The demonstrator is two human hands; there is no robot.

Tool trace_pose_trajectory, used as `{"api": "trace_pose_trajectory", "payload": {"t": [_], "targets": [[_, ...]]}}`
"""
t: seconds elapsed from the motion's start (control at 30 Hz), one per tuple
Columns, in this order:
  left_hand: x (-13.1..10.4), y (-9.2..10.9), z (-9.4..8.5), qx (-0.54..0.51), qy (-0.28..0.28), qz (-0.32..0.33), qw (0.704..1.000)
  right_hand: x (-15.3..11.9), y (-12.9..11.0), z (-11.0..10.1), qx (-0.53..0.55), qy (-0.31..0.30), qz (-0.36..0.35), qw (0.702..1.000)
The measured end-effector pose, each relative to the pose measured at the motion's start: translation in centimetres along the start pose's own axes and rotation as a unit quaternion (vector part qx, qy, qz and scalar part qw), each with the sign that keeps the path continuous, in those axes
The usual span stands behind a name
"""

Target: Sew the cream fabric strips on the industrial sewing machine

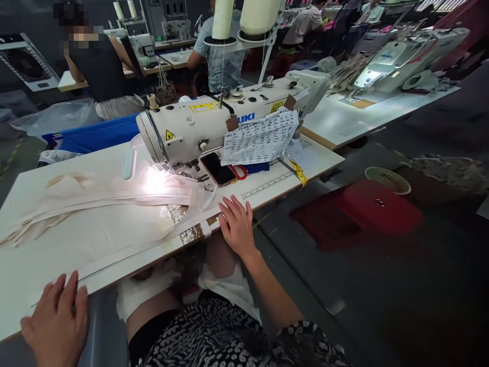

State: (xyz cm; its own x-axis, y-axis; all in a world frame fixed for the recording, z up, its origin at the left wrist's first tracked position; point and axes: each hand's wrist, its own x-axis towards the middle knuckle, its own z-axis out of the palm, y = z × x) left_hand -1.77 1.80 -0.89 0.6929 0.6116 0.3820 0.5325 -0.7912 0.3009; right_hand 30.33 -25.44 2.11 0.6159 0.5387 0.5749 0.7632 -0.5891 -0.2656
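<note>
My left hand (57, 318) lies at the table's front left edge, fingers stretched out over the tabletop. My right hand (239, 227) rests on the front edge farther right, its fingers extended and slightly apart; no held object shows in either. A pale, thin fabric strip (191, 215) runs from near my right fingers along the edge toward my left hand. Behind it, layered cream fabric (114, 191) reaches from the table's left side to the lit needle area of a white sewing machine (183, 130). The presser foot is hard to make out in the glare.
A phone (217, 169), red-handled scissors (240, 172) and a handwritten sheet (262, 137) are by the machine. A yellow tape measure (300, 173) hangs over the edge. Thread cones (260, 18) stand behind. A red stool (382, 209) is at right. Other people sit at machines beyond.
</note>
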Motion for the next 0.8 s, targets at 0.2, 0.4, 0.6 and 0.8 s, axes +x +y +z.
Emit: {"api": "trace_pose_trajectory", "payload": {"t": [0.2,0.4,0.6,0.8], "targets": [[0.9,1.7,-0.7,0.085,0.064,-0.016,0.994,-0.3,0.5,-0.2,0.014,0.011,-0.044,0.999],[1.6,-0.5,-1.7,0.004,0.009,0.034,0.999,-0.8,2.2,-0.6,0.054,0.006,-0.112,0.992],[4.6,-2.8,-1.7,0.0,0.024,0.001,1.0,-1.1,3.0,-1.2,0.079,-0.002,-0.097,0.992],[11.6,-3.1,0.0,0.056,0.005,-0.082,0.995,1.1,3.6,-1.7,0.1,-0.075,-0.11,0.986]]}}
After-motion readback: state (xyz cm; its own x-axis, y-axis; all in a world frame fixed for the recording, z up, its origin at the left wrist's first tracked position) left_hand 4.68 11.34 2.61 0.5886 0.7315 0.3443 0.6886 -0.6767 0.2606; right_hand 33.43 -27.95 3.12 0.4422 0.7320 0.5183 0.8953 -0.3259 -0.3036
